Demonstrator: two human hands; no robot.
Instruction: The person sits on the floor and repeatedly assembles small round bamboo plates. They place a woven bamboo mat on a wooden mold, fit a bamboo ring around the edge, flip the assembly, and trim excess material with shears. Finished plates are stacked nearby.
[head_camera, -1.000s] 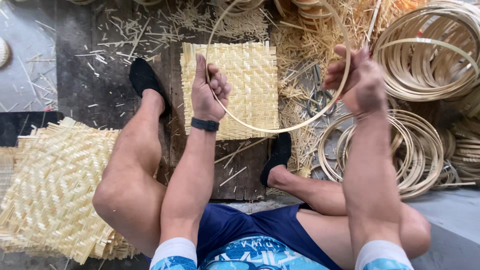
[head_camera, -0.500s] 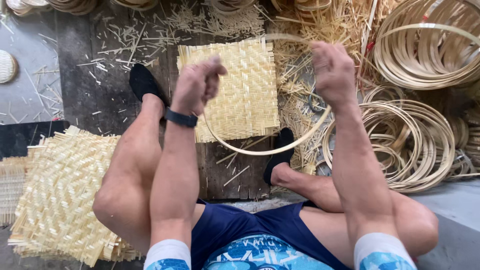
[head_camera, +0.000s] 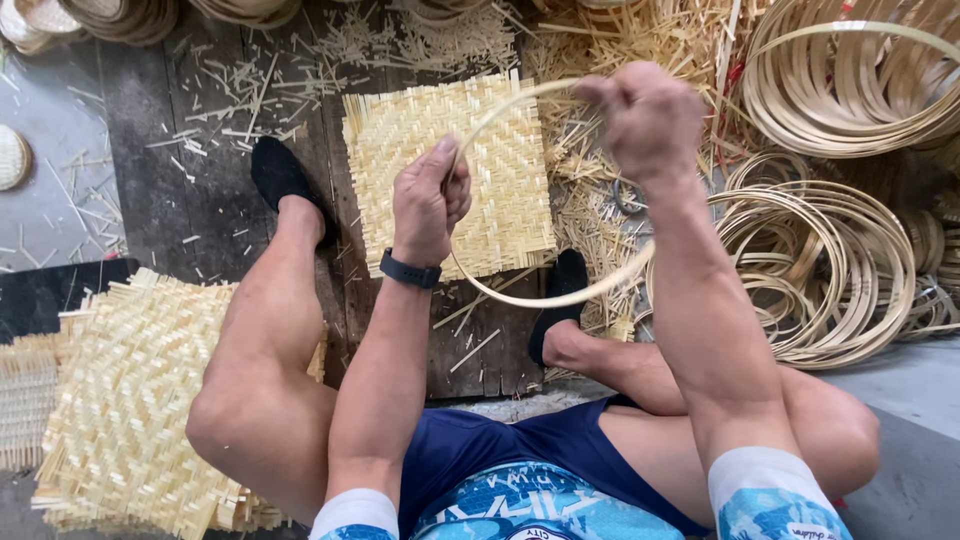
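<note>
Hands grip one thin bamboo hoop (head_camera: 560, 295) held above a square woven mat (head_camera: 450, 170): the left hand (head_camera: 428, 200) pinches its left side, fingers curled tight. The right hand (head_camera: 648, 118) is fisted around the top, seemingly where the strip ends overlap, with stacked hoops (head_camera: 820, 270) lying just right.

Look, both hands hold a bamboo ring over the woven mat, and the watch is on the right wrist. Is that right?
Not quite. The head view shows the dark watch on the left wrist. Both the left hand and right hand do hold the bamboo ring over the woven mat.
</note>
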